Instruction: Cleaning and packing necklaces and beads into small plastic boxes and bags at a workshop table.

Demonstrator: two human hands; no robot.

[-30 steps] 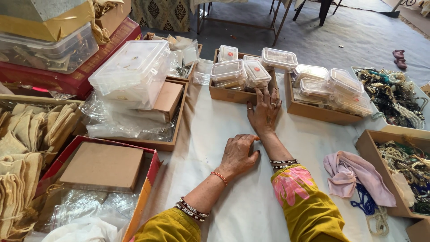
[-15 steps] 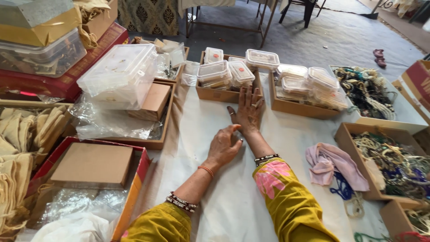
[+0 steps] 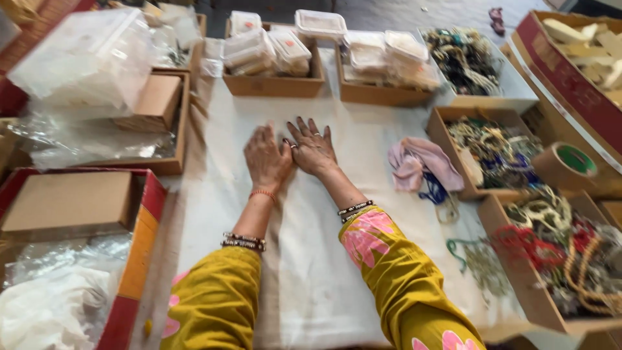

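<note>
On the creased white cloth point(image 3: 304, 259), left hand point(image 3: 267, 159) and right hand point(image 3: 313, 149) lie flat.

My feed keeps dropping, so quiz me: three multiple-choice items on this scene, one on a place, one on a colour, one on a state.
1. Where does the pink cloth lie?
A. right of the hands
B. left of the hands
C. in a box

2. What colour are the sleeves?
A. blue
B. yellow with pink flowers
C. white

3. How are the left hand and right hand?
A. fists
B. gripping tape
C. flat on the white sheet, empty

Answers: 1 A, the cloth sits on the sheet right of the right hand. 2 B, both forearms show it. 3 C, fingers spread, nothing held.
</note>
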